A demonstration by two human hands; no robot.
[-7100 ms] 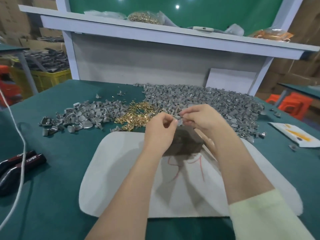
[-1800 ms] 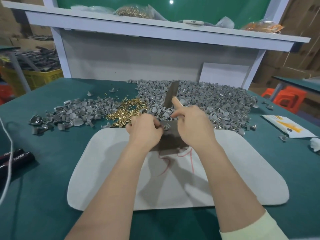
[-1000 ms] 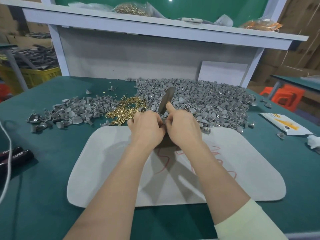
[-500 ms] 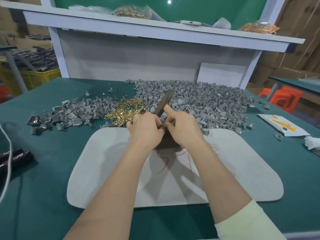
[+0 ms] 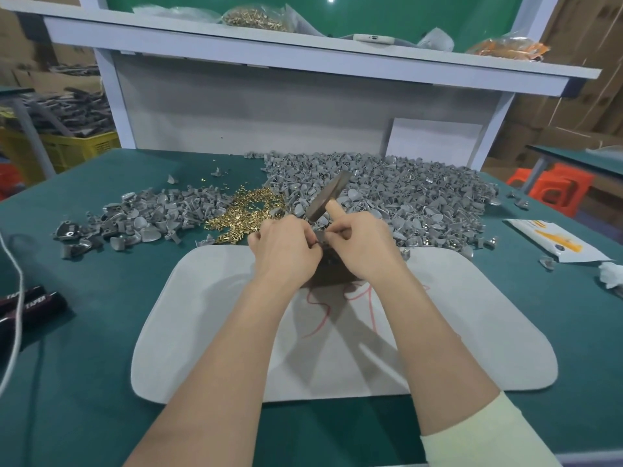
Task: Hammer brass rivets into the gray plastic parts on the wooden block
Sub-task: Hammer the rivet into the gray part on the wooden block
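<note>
A dark wooden block [image 5: 332,276] sits at the far edge of a pale mat [image 5: 438,332], mostly hidden under both hands. My left hand [image 5: 285,252] has its fingers curled and pinches a small gray plastic part [image 5: 319,238] on top of the block. My right hand [image 5: 365,246] grips a small dark hammer [image 5: 328,197], index finger stretched along it. The hammer head tilts up and away over the parts pile. Loose brass rivets [image 5: 247,210] lie in a heap just left of the hands.
A big heap of gray parts [image 5: 404,193] lies behind and right of the block, a smaller heap [image 5: 145,219] to the left. Black-handled pliers [image 5: 30,306] and a white cord [image 5: 13,318] lie at the left edge. A printed packet [image 5: 553,242] lies at the right.
Seven seconds ago both hands worked a part without the hammer. Since 1.8 s ago my right hand brought the hammer left and lowered it. Over the last half second little moved.
</note>
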